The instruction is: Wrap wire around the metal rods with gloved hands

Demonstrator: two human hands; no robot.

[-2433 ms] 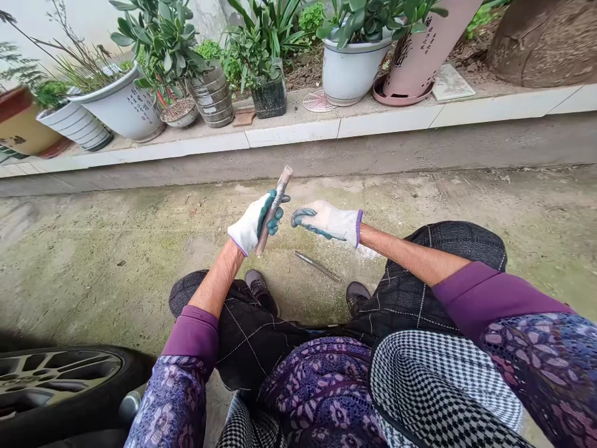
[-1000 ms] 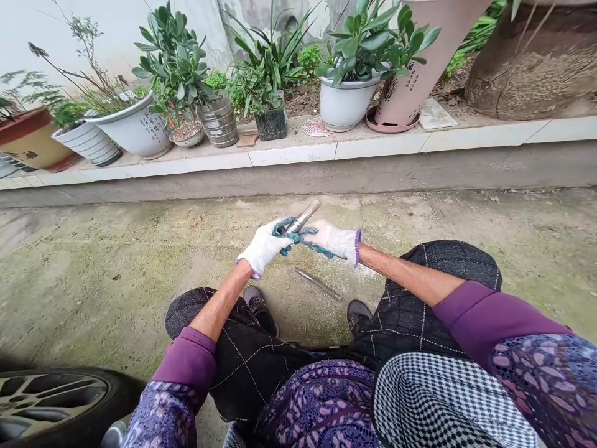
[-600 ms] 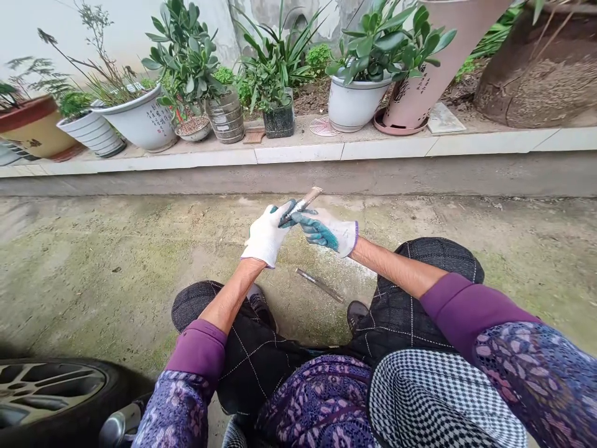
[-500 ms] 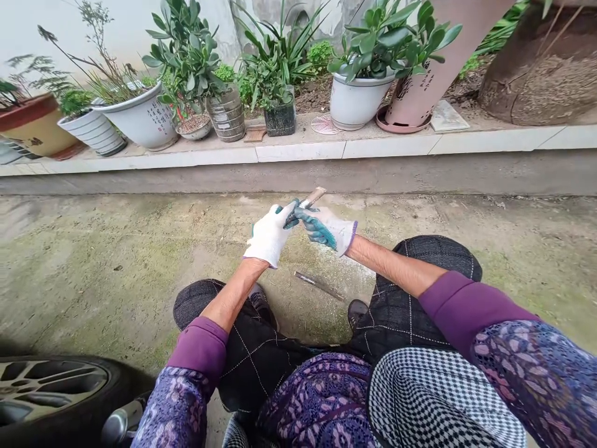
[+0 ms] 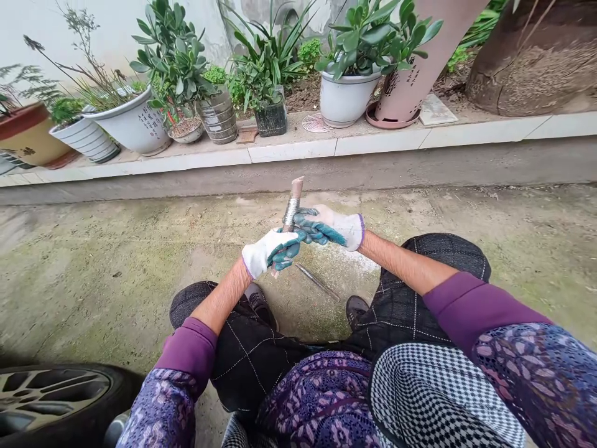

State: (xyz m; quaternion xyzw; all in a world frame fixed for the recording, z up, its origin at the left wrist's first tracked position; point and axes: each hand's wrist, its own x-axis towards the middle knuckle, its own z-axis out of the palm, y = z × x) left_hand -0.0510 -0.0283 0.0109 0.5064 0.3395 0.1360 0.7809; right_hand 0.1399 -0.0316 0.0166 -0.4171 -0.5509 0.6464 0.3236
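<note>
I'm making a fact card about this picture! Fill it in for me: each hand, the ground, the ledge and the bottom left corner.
Left hand: white-and-teal glove, closed around a brown wire-wrapped stick
Right hand: matching glove, fingers close beside the stick; can't tell whether it grips
Ground: greenish-grey ground, with a thin grey rod lying between two dark shoes
Ledge: white-tiled ledge, bearing potted plants, including a round white pot
Bottom left corner: black-tyred silver wheel
</note>
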